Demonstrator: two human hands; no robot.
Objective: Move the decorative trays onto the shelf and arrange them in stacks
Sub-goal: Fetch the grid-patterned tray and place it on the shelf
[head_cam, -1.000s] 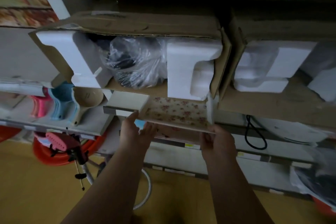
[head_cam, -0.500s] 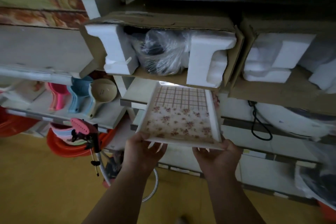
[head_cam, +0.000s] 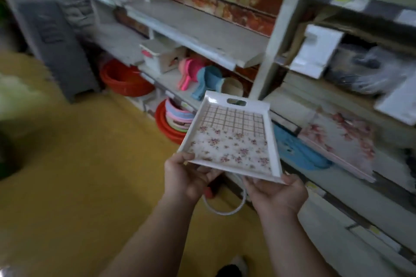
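Both hands hold one decorative tray (head_cam: pixel 234 139) out in the air above the yellow floor (head_cam: pixel 74 175), just near of the shelving. Left hand (head_cam: pixel 188 177) grips the near left corner, thumb on the rim and fingers curled beneath; right hand (head_cam: pixel 275 193) grips the near right corner the same way. White-rimmed, the tray carries a floral print on its near half and a checked grid on its far half, with a handle slot cut in the far wall, and it tilts toward the viewer. To its right, a second floral tray (head_cam: pixel 340 141) lies on a low shelf (head_cam: pixel 360 200) beside a blue item (head_cam: pixel 299 150). Further left, pink and blue scoops (head_cam: pixel 198 76) sit on another shelf, with red basins (head_cam: pixel 126 80) below. Higher to the right, white foam blocks (head_cam: pixel 315 50) fill a cardboard box. Motion blur softens everything.
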